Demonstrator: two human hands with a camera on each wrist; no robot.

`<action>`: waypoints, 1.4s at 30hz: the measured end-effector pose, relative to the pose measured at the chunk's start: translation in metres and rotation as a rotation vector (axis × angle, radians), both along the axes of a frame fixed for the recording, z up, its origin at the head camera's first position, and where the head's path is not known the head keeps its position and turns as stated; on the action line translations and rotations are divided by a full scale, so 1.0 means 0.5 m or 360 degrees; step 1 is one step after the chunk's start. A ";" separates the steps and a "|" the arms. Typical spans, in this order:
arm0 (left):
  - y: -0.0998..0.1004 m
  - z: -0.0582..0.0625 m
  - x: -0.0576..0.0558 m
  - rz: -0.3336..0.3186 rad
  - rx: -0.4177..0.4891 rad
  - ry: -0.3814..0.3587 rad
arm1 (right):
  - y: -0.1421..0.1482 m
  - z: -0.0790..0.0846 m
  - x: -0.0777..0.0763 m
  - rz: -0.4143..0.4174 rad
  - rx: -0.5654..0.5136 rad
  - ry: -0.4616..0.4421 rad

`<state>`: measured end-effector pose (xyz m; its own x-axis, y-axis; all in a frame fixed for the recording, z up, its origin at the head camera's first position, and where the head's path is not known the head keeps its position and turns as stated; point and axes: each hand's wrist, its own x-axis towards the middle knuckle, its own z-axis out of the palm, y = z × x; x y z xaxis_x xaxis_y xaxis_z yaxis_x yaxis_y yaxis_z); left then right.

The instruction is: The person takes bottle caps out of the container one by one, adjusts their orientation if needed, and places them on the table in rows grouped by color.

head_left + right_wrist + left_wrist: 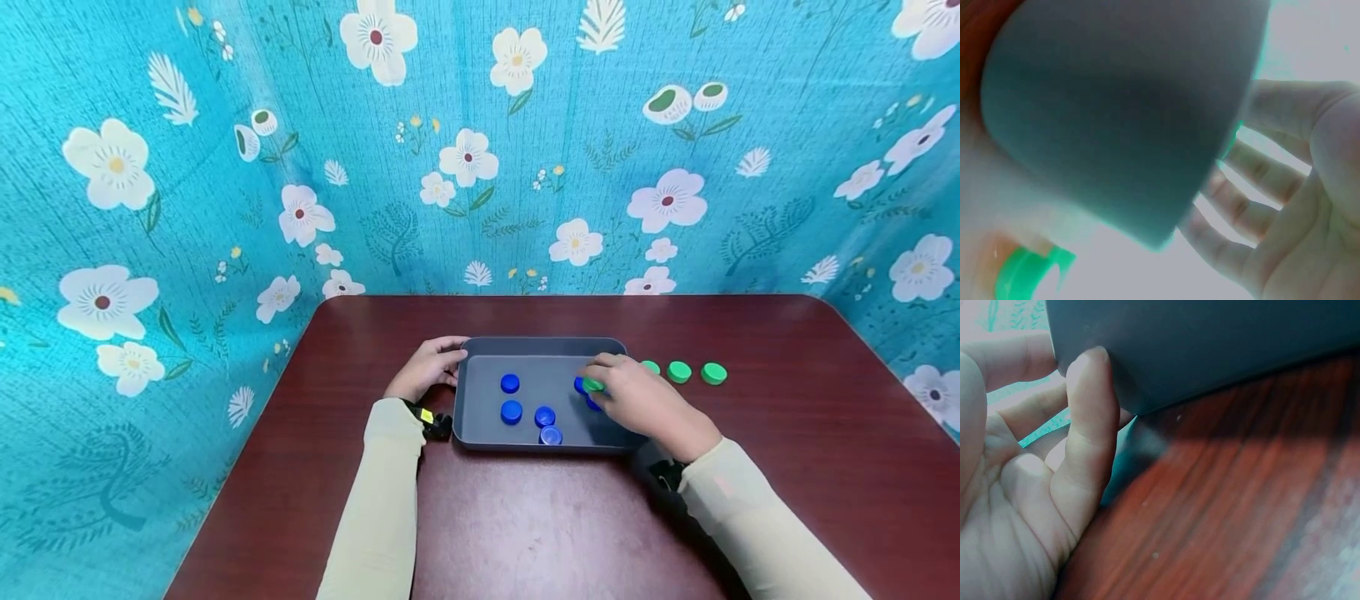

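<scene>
A dark grey rectangular tray [480, 417] lies on the table with several blue bottle caps [512, 412] inside. At its far left corner, my left hand [429, 368] grips the edge; the thumb [1092, 403] presses against the outer wall in the left wrist view. My right hand [641, 398] pinches a green bottle cap [592, 384] over the right part of the tray, close to blue caps partly hidden by the fingers. In the right wrist view, the tray wall [1116, 125] covers most of that cap and the fingertips.
More green caps [679, 372] stand in a row on the table [780, 467], right of the tray; my right hand partly covers the nearest one. A blue flowered curtain [465, 208] hangs behind the table and along its sides.
</scene>
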<state>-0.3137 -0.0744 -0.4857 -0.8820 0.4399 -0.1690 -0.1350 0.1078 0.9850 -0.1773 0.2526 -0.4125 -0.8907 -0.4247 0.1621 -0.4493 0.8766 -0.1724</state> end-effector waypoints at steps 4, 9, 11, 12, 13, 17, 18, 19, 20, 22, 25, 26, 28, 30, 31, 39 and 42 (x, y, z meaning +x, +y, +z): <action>0.002 0.000 0.003 -0.0006 0.0001 -0.0006 | 0.017 0.007 0.008 -0.0036 -0.0010 0.0002; 0.004 0.002 0.005 -0.0008 0.0014 0.0013 | 0.038 0.015 0.017 -0.0082 -0.0026 -0.0009; 0.005 0.004 0.006 -0.0007 0.0013 0.0018 | 0.046 0.015 0.021 -0.0103 -0.0023 -0.0018; 0.005 0.004 0.006 -0.0003 0.0011 0.0018 | 0.050 0.015 0.022 -0.0109 -0.0023 -0.0019; 0.005 0.004 0.007 0.0000 0.0009 0.0015 | 0.055 0.013 0.023 -0.0113 -0.0023 -0.0017; 0.003 0.004 0.007 0.0017 0.0000 0.0002 | 0.071 0.012 0.029 -0.0117 -0.0036 0.0011; 0.003 0.003 0.006 0.0019 -0.0002 -0.0001 | 0.075 0.011 0.030 -0.0117 -0.0042 0.0018; 0.003 0.003 0.006 0.0018 -0.0001 -0.0002 | 0.079 0.012 0.033 -0.0125 -0.0046 0.0020; 0.002 0.002 0.005 0.0018 0.0001 -0.0003 | 0.082 0.012 0.035 -0.0134 -0.0049 0.0017; 0.001 0.001 0.004 0.0016 0.0000 -0.0004 | 0.089 0.014 0.039 -0.0161 -0.0051 0.0006; 0.000 0.001 0.003 0.0010 -0.0003 -0.0005 | 0.100 0.016 0.044 -0.0205 -0.0068 -0.0021; 0.000 0.001 0.003 0.0009 -0.0006 -0.0004 | 0.104 0.017 0.046 -0.0221 -0.0071 -0.0027; -0.001 0.001 0.003 0.0006 -0.0012 -0.0002 | 0.113 0.018 0.048 -0.0245 -0.0084 -0.0041; -0.001 0.002 0.003 0.0005 -0.0011 0.0002 | 0.122 0.018 0.049 -0.0272 -0.0084 -0.0062; -0.002 0.002 0.003 0.0005 -0.0008 0.0004 | 0.126 0.019 0.049 -0.0287 -0.0085 -0.0072; -0.001 0.003 0.005 -0.0004 0.0022 0.0010 | 0.160 0.011 0.055 -0.0416 -0.0085 -0.0163; -0.002 0.002 0.004 0.0002 0.0026 0.0009 | 0.172 0.010 0.055 -0.0438 -0.0096 -0.0188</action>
